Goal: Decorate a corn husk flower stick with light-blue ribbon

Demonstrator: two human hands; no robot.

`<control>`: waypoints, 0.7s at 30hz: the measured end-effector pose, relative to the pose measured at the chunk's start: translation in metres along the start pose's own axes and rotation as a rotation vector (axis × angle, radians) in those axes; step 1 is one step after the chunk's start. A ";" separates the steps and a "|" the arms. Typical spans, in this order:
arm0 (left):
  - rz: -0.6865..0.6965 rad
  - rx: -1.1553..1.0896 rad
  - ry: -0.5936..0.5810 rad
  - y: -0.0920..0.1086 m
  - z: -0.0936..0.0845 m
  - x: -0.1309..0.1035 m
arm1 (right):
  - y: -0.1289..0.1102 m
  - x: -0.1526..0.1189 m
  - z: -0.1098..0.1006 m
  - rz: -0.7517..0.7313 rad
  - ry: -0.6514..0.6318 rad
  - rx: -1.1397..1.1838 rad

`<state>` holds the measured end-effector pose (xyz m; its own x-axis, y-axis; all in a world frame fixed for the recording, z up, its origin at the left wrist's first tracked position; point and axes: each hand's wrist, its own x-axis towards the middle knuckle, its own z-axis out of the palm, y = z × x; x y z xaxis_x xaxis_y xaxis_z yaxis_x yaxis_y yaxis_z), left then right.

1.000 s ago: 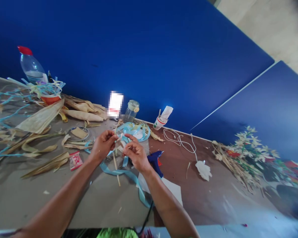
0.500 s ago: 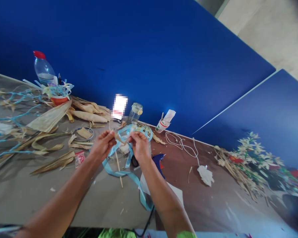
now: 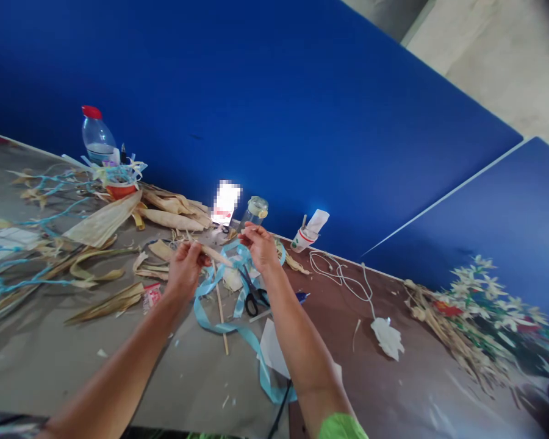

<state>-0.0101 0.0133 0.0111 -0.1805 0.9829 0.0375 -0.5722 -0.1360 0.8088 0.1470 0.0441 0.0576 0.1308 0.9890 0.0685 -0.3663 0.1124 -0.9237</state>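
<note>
My left hand point(image 3: 186, 266) is closed on one end of a narrow tan piece of dried corn husk point(image 3: 217, 256), whose other end points right. Fingertips pressed together, my right hand point(image 3: 261, 247) is raised just above and right of the husk, apart from it; whatever it pinches is too small to make out. Beneath both hands a loop of light blue ribbon point(image 3: 247, 338) lies on the table, with black-handled scissors point(image 3: 255, 300) and a thin wooden stick point(image 3: 221, 308) among its coils.
Dried husks point(image 3: 174, 213) lie on the left, near a bottle with a red cap point(image 3: 98, 137). A clear jar point(image 3: 256, 210), a lit screen point(image 3: 226, 202) and a white cup point(image 3: 303, 239) stand by the blue partition point(image 3: 274, 110). White cable point(image 3: 341, 277) and artificial flowers point(image 3: 485, 292) lie right.
My hands have moved apart: the right has come off the husk and risen, while the left keeps hold of it. The scissors now show more fully. The whole view has shifted slightly.
</note>
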 end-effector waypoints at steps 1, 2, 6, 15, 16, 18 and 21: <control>0.008 0.065 -0.014 -0.001 0.001 -0.001 | 0.001 -0.006 -0.001 -0.005 -0.032 -0.025; 0.019 0.126 -0.025 -0.002 0.001 -0.002 | 0.001 -0.014 -0.002 0.000 -0.101 -0.057; 0.064 0.313 -0.102 -0.003 0.005 -0.007 | -0.004 -0.045 -0.010 0.089 -0.333 -0.219; -0.020 0.363 -0.232 -0.005 0.011 -0.016 | 0.014 -0.060 -0.010 0.077 -0.348 -0.425; -0.061 0.326 -0.264 -0.005 0.011 -0.017 | 0.016 -0.059 -0.011 0.087 -0.315 -0.397; -0.167 0.255 -0.331 -0.005 0.011 -0.018 | 0.018 -0.058 -0.013 0.114 -0.247 -0.325; -0.320 0.187 -0.400 -0.003 0.012 -0.020 | 0.019 -0.056 -0.017 0.166 -0.201 -0.225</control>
<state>0.0044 -0.0043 0.0150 0.3189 0.9471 -0.0367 -0.3902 0.1665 0.9055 0.1483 -0.0112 0.0301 -0.1054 0.9937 -0.0372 -0.1517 -0.0531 -0.9870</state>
